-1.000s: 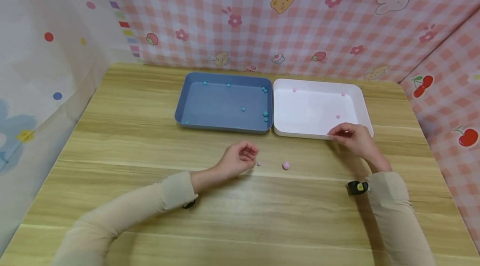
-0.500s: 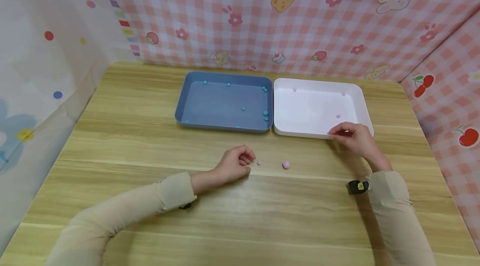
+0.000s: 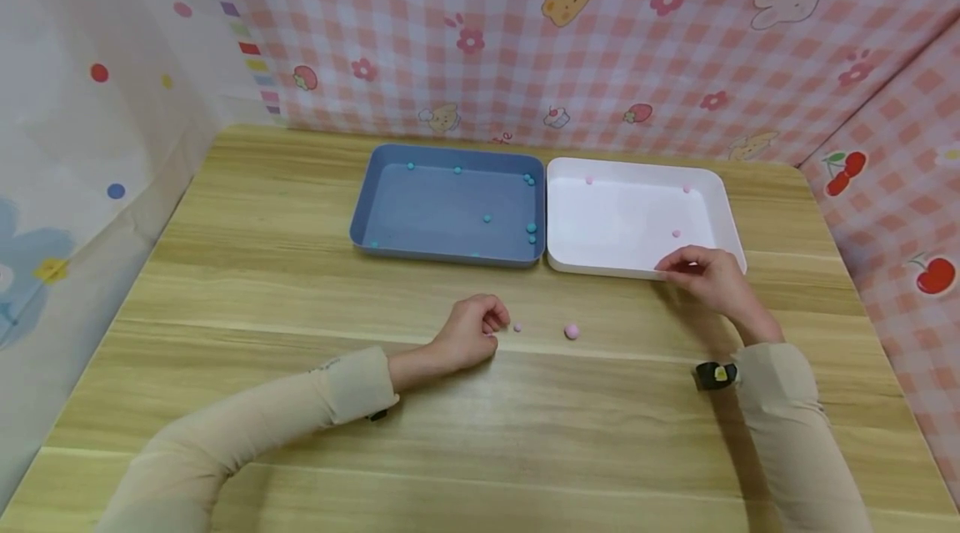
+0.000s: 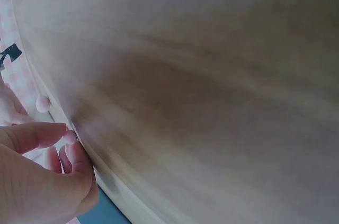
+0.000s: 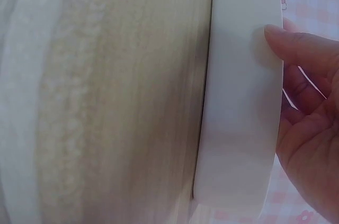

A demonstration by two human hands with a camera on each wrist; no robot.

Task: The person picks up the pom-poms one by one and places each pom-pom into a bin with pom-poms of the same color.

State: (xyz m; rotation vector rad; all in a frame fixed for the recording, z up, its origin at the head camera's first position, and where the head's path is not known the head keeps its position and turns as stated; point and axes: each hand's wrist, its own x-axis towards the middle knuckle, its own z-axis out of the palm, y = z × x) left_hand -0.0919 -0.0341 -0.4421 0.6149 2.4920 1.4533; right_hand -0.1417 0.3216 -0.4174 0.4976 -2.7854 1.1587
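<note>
My left hand (image 3: 463, 334) is low over the table, thumb and forefinger pinching a small pink ball (image 4: 70, 137). Just beyond these fingertips lies another tiny pink ball (image 3: 517, 328), and a larger pink ball (image 3: 572, 332) sits farther right. My right hand (image 3: 708, 279) grips the near rim of the white tray (image 5: 241, 102), its thumb against the outer wall and the other fingers over the inner side. Inside that tray are a few pink balls, one of them (image 3: 677, 233) close to the right hand.
Left of the white tray, side by side with it, stands a blue-grey tray (image 3: 427, 216) holding several teal balls (image 3: 532, 228). Both trays are near the back of the wooden table (image 3: 480, 450). A pink checked cloth (image 3: 465, 82) hangs behind.
My left hand has drawn back slightly towards the near left, away from the tiny ball on the table, and a pink ball now shows between its fingertips. The right hand keeps its place.
</note>
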